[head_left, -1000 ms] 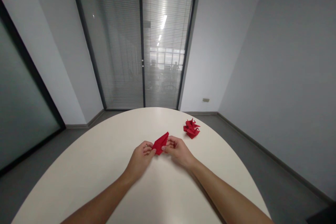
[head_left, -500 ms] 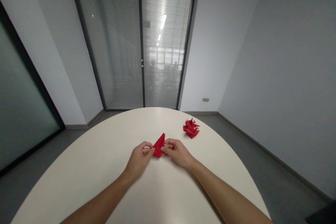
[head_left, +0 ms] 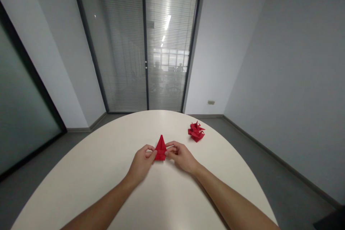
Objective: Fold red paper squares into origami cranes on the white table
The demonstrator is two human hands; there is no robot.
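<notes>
A piece of folded red paper [head_left: 161,150] stands between my hands just above or on the table, its narrow tip pointing away from me and its wider end towards me. My left hand [head_left: 142,160] pinches its left edge between thumb and fingers. On the opposite side, my right hand [head_left: 181,155] has thumb and fingertips closed on the right edge. The fingers behind the paper are partly hidden.
A small heap of red folded-paper cranes [head_left: 196,132] lies beyond my right hand, close to the far right rim of the round cream table [head_left: 121,201]. Behind the table is a glass door [head_left: 147,86] with blinds.
The folded paper has turned so that its tip, which leaned right, now points straight away from me. It has shifted slightly left. Both hands stay at its sides.
</notes>
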